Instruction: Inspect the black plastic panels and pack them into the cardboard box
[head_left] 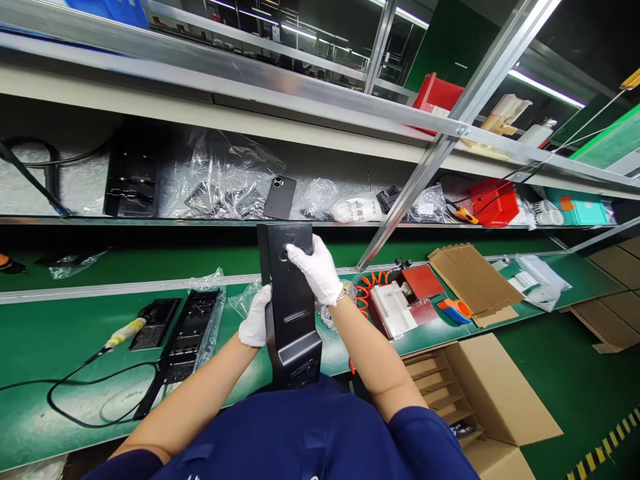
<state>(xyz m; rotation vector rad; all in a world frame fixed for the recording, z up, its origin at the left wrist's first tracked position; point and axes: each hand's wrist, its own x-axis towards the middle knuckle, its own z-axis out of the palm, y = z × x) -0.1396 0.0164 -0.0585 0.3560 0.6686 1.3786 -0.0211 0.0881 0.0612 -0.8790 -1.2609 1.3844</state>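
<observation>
A long black plastic housing (290,300) stands tilted in front of my chest, its lower end close to my shirt. My left hand (257,317), in a white glove, is closed on its left edge, with the fingertips partly hidden behind it. Higher up on the right, my gloved right hand (319,270) grips the side, its thumb pressed near a round hole in the front face. To the left on the green bench lie a black slotted panel (190,333) in clear plastic film and a smaller black part (155,323).
A screwdriver-like tool with a yellow grip (125,333) and black cable lies at left. Right of me are a red-and-white fixture (400,307), a tape roll (455,310), cardboard sheets (470,280) and an open carton (500,387). A phone (279,197) rests on the shelf.
</observation>
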